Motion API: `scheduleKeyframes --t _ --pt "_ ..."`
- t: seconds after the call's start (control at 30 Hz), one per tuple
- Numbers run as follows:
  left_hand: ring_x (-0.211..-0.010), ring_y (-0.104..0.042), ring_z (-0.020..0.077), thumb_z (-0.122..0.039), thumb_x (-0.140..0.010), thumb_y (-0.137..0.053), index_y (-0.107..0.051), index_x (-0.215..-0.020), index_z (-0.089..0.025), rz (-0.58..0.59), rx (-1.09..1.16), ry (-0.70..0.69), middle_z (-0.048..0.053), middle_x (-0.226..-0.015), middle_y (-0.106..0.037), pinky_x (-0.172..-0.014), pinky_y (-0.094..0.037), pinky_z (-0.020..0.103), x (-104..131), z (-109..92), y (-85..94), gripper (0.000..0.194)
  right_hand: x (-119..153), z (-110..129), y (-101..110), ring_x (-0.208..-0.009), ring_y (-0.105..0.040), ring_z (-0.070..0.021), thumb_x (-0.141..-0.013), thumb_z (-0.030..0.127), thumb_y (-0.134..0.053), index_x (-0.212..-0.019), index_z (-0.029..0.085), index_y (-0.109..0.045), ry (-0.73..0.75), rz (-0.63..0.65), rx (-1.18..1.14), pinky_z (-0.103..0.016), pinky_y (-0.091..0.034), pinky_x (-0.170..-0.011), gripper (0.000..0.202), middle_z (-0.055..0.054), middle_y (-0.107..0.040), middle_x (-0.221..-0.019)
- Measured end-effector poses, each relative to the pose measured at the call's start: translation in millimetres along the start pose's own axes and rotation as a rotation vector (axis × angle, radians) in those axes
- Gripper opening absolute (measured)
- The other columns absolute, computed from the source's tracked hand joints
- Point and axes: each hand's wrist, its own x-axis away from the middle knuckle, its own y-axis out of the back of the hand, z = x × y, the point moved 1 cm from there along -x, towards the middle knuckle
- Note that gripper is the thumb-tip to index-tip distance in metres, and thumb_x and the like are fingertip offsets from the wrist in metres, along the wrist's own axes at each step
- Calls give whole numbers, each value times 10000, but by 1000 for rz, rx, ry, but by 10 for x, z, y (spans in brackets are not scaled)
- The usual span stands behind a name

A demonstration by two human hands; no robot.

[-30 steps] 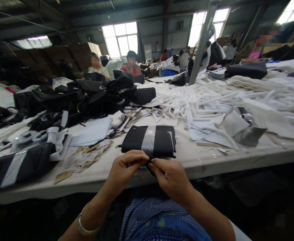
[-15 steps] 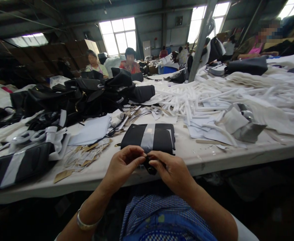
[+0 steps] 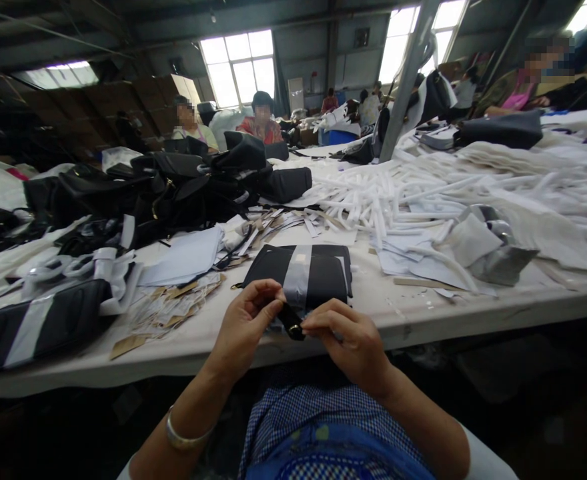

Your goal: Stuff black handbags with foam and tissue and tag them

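Between my hands is a black strap with a small gold-coloured metal fitting near its lower end. My left hand pinches the strap's upper left part between thumb and fingers. At its lower right end, the fingertips of my right hand close on the strap by the metal fitting. Just beyond my hands a black bag lies flat on the white-covered table. A pale translucent band wraps round the bag's middle, and a bit of gold hardware shows at its left edge.
Another banded black bag lies at the left. Brown and clear tags and white sheets are beside it. Black bags are heaped behind, white strips pile up at the right, and a metal post rises beyond. Several people sit farther back.
My hands have moved slightly apart, the right one down and to the right. More of the strap and its metal fitting now shows between them. The bag stays in place.
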Motion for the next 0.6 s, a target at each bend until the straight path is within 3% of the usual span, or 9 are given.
scheduleKeyframes --t 0.13,0.3,0.4,0.6 --pt "-868 -653 82 -228 -849 -723 -662 -1043 -231 38 -70 -25 -30 -914 -699 -822 -502 161 11 -30 -41 203 1 -3 -4 -786 -664 -133 -885 95 -664 -924 213 -710 -47 -76 -6 -225 -545 -734 133 -20 -685 -845" --pt "-905 -669 89 -239 -841 -731 -661 -1072 -233 17 -64 -10 -23 -944 -715 -847 -511 167 -20 -47 -39 242 -1 -42 -47 -889 -667 -158 -820 191 -767 -1008 237 -673 -175 15 -66 -255 -535 -828 215 -13 -706 -980" --pt "-895 -676 98 -250 -834 -738 -656 -1058 -221 -19 -65 -7 -16 -931 -713 -844 -527 179 -28 -11 -57 240 32 -62 -93 -867 -671 -152 -823 207 -761 -1006 247 -645 -317 24 -112 -250 -532 -822 221 11 -703 -941" --pt "-1030 -647 140 -237 -866 -696 -664 -1070 -230 -34 -319 -287 27 -1141 -651 -884 -555 232 51 47 -66 207 30 -31 -137 -752 -639 -130 -848 255 -723 -951 233 -624 -431 -77 -156 -237 -535 -732 144 24 -651 -842"
